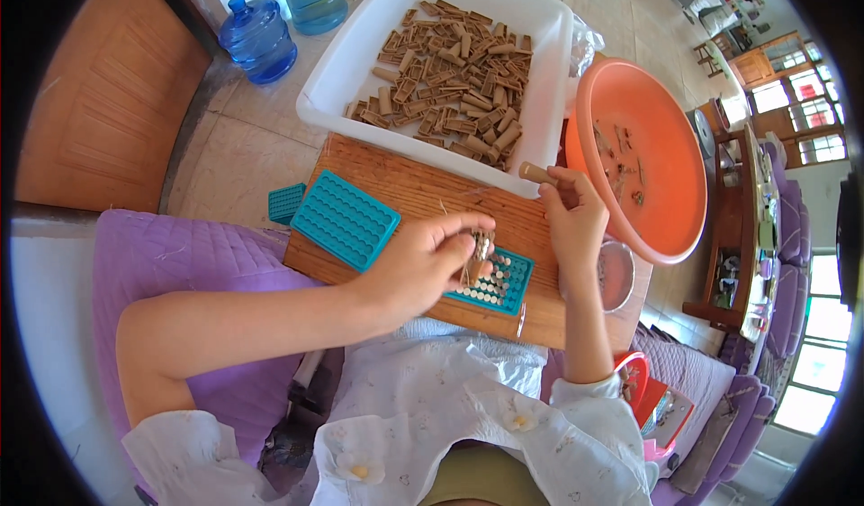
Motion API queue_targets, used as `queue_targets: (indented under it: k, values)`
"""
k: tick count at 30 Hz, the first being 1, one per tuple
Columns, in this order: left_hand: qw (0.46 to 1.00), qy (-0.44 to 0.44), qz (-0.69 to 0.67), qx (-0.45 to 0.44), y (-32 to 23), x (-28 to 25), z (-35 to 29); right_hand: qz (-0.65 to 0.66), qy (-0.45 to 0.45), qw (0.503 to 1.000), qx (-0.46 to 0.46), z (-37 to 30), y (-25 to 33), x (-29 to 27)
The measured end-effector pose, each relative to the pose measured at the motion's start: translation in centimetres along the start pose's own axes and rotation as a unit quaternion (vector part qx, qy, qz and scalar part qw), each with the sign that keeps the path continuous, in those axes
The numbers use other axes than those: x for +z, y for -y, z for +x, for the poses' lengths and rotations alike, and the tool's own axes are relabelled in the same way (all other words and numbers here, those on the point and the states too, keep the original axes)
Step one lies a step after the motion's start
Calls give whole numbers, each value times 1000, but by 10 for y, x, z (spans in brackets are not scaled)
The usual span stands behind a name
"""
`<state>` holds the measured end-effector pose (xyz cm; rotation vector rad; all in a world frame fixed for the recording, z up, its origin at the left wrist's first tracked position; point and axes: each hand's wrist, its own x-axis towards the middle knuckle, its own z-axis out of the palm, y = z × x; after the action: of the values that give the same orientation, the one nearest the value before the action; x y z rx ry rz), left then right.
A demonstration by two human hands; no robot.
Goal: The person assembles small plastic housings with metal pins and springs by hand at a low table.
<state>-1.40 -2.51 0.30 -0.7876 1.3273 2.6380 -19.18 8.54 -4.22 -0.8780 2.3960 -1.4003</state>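
Observation:
My left hand (423, 259) is closed around a small brown piece dotted with pale round bits (480, 252), partly covered by the fingers; its exact kind does not show. Just below it lies a teal tray with holes (515, 301), many of them filled with small whitish discs. Between thumb and fingers, my right hand (574, 209) pinches a tan, tube-like half-round piece (537, 174) near the front edge of the white tub. A second teal tray (346, 220), with rows of round hollows, rests on the wooden board (423, 182) to the left.
Many tan curved pieces (450, 74) fill the white plastic tub (324, 92) beyond the board. An orange basin (661, 128) with scraps stands at the right, by a round bowl (616, 277). A smaller teal tray (286, 203) and blue water jugs (258, 40) are leftward.

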Motion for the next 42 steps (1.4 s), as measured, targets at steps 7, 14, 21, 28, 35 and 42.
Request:
queue_targets:
  k: [7, 14, 21, 28, 35, 42]
  values:
    - [991, 26, 97, 83, -16, 8, -1, -78, -130, 988, -2, -33, -6, 11]
    - [968, 54, 190, 158, -17, 9, -2, 14, -143, 986, 83, -44, -24, 20]
    - [953, -6, 199, 228, -16, 10, -4, 482, -60, 869, 90, -84, 18, 42]
    - [938, -37, 224, 263, -14, 12, -5, 576, -57, 815, 35, -102, 52, 69]
    - [942, -26, 217, 255, -13, 11, -3, 582, -85, 808, 30, -100, 52, 77]
    - [921, -25, 261, 288, -8, 9, -4, 565, -94, 819, 24, -99, 54, 80]
